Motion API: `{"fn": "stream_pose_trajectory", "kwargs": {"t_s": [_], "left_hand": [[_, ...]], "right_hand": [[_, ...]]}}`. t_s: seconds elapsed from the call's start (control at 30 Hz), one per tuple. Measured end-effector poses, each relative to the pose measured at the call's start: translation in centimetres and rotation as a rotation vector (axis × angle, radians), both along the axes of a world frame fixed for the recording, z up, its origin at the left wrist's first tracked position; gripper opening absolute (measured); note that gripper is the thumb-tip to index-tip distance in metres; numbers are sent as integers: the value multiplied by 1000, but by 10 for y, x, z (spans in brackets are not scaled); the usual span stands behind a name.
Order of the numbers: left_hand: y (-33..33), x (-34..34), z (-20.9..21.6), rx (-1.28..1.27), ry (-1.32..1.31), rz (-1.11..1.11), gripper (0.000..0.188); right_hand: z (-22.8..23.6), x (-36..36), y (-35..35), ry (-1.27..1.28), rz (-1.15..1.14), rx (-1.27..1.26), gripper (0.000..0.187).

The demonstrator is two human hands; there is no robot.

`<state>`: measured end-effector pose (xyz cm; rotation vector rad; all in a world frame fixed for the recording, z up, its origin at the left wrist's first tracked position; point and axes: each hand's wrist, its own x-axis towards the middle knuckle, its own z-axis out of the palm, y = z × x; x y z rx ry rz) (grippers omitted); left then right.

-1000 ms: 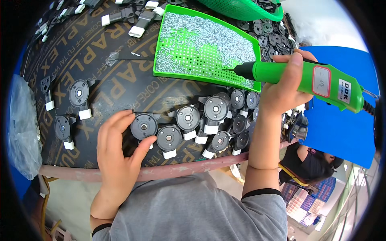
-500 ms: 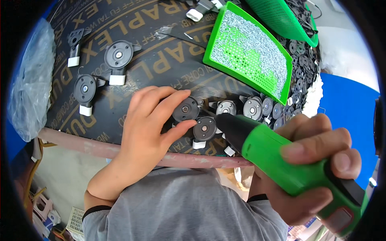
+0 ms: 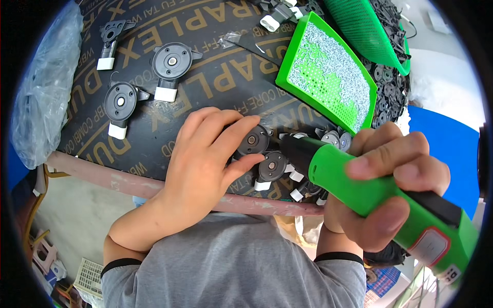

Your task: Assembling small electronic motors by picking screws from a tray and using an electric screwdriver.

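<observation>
My left hand (image 3: 203,159) is closed around the edge of a round black plastic part (image 3: 251,141), which lies on the dark board. Against it sits a second round black part (image 3: 273,165) with a white end block, close to my thumb tip. My right hand (image 3: 395,169) grips a green powered screwdriver (image 3: 352,177) with a black nose (image 3: 298,154). The nose points left toward the held part; its bit is hard to make out. More round parts are partly hidden behind the tool.
A green perforated tray (image 3: 285,82) of small screws stands beyond the tool. Behind it is a green mesh basket (image 3: 354,25) beside a heap of black parts (image 3: 387,97). Several assembled parts (image 3: 172,61) lie at the left, near a clear plastic bag (image 3: 46,92). The board's pinkish edge (image 3: 123,183) runs in front.
The view has shifted, moving the table things rightward in the picture. My right hand has turned the screwdriver, bringing its label into sight, and its nose is nearer the held part.
</observation>
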<state>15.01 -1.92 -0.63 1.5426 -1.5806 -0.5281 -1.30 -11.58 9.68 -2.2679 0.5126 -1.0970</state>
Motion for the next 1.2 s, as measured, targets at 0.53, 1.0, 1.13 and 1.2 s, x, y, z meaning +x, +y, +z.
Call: {"fn": "stream_pose_trajectory", "kwargs": {"t_s": [0.53,1.0,1.13,1.2], "left_hand": [[0,-9,7,77,-91,-19,48],[-5,-20,2,76,-96,-40,53],[-5,-20,0,76,-92,-35,53],[-5,-20,1,76,-92,-31,53]], "right_hand": [[-2,-41,-34,-210,131,15,34],[-33,-58,-73,-353,-662,-136,27],[-35,-51,-74,-436,-716,-127,25],[-34,-51,-74,-412,-709,-135,25]]}}
